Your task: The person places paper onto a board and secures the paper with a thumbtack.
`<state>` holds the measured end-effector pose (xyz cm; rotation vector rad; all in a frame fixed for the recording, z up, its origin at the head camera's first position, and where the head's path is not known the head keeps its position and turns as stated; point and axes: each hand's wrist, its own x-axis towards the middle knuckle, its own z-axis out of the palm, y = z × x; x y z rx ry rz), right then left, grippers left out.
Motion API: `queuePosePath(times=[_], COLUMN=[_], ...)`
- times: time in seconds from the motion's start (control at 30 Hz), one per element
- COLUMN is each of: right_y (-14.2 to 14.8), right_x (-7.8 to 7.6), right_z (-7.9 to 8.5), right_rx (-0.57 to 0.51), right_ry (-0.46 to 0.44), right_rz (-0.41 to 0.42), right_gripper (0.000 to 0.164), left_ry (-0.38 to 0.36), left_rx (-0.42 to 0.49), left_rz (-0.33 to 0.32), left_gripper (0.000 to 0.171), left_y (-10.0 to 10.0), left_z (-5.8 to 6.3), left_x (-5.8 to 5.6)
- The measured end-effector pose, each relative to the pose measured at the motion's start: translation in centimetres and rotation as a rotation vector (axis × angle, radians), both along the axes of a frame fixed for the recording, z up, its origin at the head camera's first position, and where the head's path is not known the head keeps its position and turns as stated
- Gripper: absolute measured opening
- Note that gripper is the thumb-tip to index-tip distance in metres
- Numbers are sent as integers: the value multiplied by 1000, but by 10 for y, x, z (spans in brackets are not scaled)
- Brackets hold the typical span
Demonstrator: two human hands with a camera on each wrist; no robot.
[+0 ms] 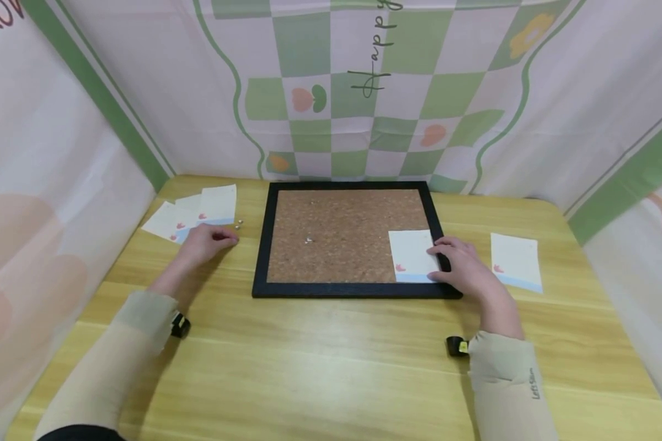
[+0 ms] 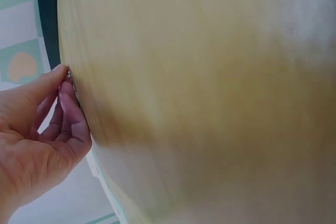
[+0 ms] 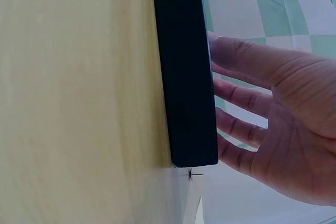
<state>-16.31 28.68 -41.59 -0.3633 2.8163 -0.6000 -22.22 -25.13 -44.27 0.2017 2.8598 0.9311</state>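
Note:
A white card (image 1: 410,256) with a pink motif and blue lower band lies in the cork board's (image 1: 342,239) lower right corner. My right hand (image 1: 463,264) reaches over the black frame, thumb and fingertips resting on the card's right edge. In the right wrist view, the frame side (image 3: 186,72) hides those fingertips. Left of the board, my left hand (image 1: 205,242) is low over the table, thumb and forefinger pinched together. A tiny silvery pin (image 2: 69,75) shows between their tips, mostly hidden. Small silver pins (image 1: 239,224) lie just beyond that hand.
Three overlapping cards (image 1: 217,202) lie at the table's back left, partly behind my left hand. Another card (image 1: 515,260) lies right of the board. Small silvery bits (image 1: 309,239) show on the cork. A patterned curtain (image 1: 353,147) hangs directly behind the board.

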Motion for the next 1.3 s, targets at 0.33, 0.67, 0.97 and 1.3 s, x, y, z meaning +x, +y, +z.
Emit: queuePosePath(times=[0.33,0.67,0.97,1.3], right_y=[0,1,1,-1], right_x=[1,1,1,1], right_z=[-1,-2,-1,0], right_rx=[10,0,6,11], right_ry=[14,32,4,15], right_rz=[0,0,1,-2], right_gripper=[53,52,53,52], left_ry=[-20,19,30,8], left_rx=[-22,-47,-65,-91], left_rz=[0,23,8,-59], left_gripper=[19,11,12,16], left_y=[3,6,3,11], left_z=[2,0,-1,5], left_x=[0,-1,0,3])
